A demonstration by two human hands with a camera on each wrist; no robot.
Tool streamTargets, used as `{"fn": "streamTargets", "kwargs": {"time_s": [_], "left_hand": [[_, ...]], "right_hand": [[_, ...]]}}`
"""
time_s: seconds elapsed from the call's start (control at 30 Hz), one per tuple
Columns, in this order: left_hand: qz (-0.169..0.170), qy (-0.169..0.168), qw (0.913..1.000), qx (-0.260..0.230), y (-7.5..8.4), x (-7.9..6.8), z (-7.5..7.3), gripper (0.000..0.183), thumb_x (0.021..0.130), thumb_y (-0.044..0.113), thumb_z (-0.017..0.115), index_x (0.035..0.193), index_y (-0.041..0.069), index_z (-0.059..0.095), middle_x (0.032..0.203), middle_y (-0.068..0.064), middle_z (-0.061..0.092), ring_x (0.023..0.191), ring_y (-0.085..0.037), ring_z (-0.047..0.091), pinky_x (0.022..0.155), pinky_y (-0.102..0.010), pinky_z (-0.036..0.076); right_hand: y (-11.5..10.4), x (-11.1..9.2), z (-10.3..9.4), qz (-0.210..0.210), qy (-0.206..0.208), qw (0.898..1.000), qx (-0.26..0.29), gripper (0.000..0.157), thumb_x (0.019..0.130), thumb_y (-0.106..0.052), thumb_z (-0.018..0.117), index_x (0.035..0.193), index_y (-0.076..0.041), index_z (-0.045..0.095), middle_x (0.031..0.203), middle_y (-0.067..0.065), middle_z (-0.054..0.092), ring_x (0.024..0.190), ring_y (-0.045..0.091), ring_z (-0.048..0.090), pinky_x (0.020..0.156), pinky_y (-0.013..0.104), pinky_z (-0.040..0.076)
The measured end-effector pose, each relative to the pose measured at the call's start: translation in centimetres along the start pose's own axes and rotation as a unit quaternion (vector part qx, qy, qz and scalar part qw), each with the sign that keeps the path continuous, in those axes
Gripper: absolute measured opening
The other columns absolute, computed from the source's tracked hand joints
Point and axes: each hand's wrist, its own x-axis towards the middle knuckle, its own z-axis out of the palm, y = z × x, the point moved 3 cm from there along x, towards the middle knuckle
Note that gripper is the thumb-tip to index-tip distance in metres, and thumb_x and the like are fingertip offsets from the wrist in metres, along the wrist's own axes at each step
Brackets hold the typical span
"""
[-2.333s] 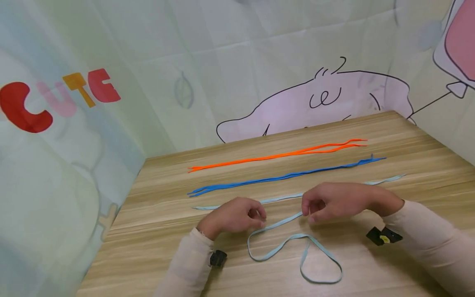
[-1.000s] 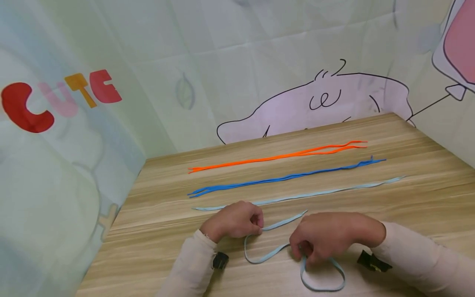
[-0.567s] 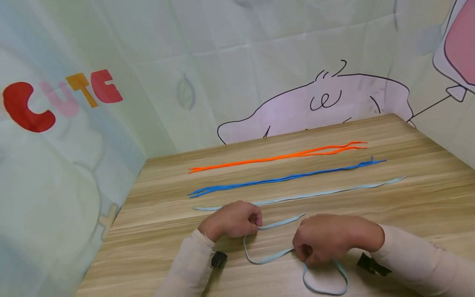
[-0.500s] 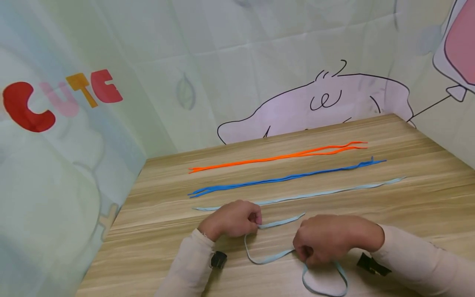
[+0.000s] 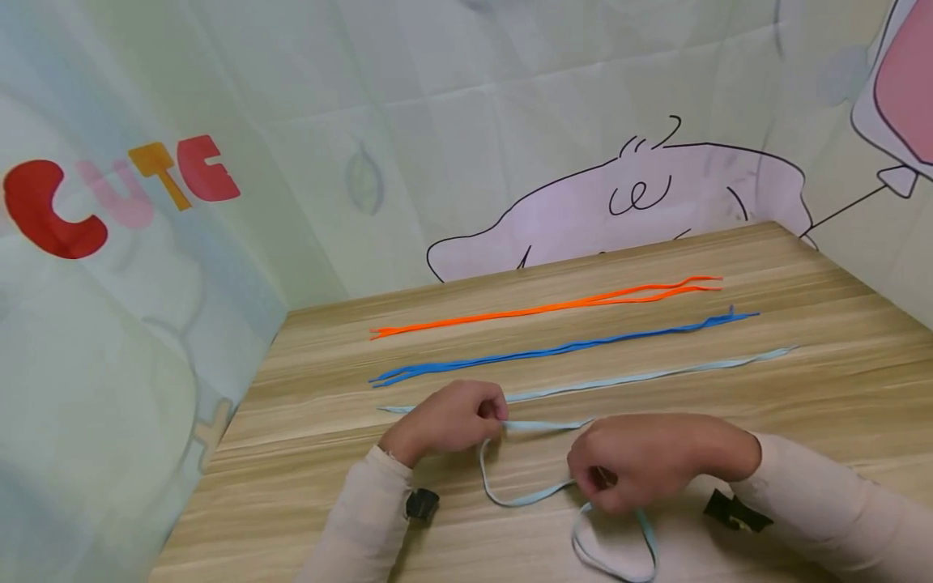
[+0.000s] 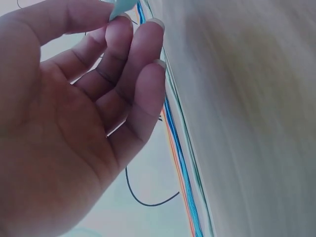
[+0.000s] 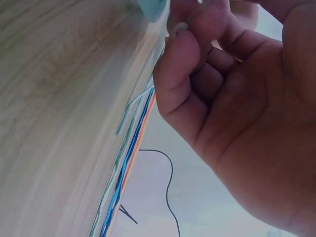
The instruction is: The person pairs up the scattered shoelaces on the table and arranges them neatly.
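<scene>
A loose pale-blue shoelace (image 5: 535,425) winds across the near part of the wooden table, one tip pointing right. My left hand (image 5: 452,417) pinches it between thumb and forefinger, a short piece (image 6: 123,7) showing at the fingertips in the left wrist view. Lower and to the right, my right hand (image 5: 659,457) pinches the same lace farther along; a loop hangs below it toward the near edge. Its fingers hide part of the lace. Behind both hands, a second pale-blue shoelace (image 5: 627,379) lies nearly straight, partly covered by the left hand.
Farther back, blue shoelaces (image 5: 539,354) and orange shoelaces (image 5: 525,311) lie in roughly parallel lines on the table (image 5: 328,453). A printed cloth (image 5: 466,146) hangs behind the table and along its left side.
Both hands have taken hold of the loose lace. The left hand has lately shifted slightly up and left, drawing its lace section toward the straight one; the near loop has moved left.
</scene>
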Motion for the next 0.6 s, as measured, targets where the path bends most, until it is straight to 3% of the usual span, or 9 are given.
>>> {"fn": "streamTargets", "kwargs": {"time_s": [0.27,0.53,0.6], "left_hand": [[-0.005,0.012,0.9999,-0.008,-0.1,0.0,-0.3,0.004,0.088,0.013,0.067,0.092,0.015,0.068,0.079,0.009,0.062,0.070,-0.010,0.054,0.064,-0.028,0.047],[-0.018,0.027,0.9992,-0.025,-0.2,-0.1,-0.7,0.007,0.088,0.010,0.067,0.088,0.017,0.066,0.080,0.006,0.061,0.074,-0.013,0.054,0.066,-0.029,0.047],[-0.018,0.030,0.9989,-0.031,-0.2,-0.1,-0.7,0.007,0.088,0.009,0.066,0.088,0.016,0.065,0.080,0.005,0.061,0.074,-0.014,0.054,0.065,-0.029,0.047]], "right_hand": [[0.0,-0.1,-0.3,0.037,0.029,0.998,0.040,0.023,0.088,-0.010,0.065,0.079,-0.030,0.056,0.070,-0.021,0.050,0.066,-0.004,0.050,0.059,0.017,0.045],[0.1,-0.5,-1.6,0.040,0.062,0.996,0.049,0.025,0.085,-0.007,0.063,0.079,-0.030,0.055,0.069,-0.020,0.050,0.062,-0.003,0.048,0.056,0.017,0.043],[0.0,-0.7,-1.8,0.040,0.067,0.995,0.057,0.024,0.085,-0.006,0.063,0.080,-0.029,0.056,0.074,-0.019,0.056,0.065,-0.002,0.051,0.058,0.018,0.045]]}}
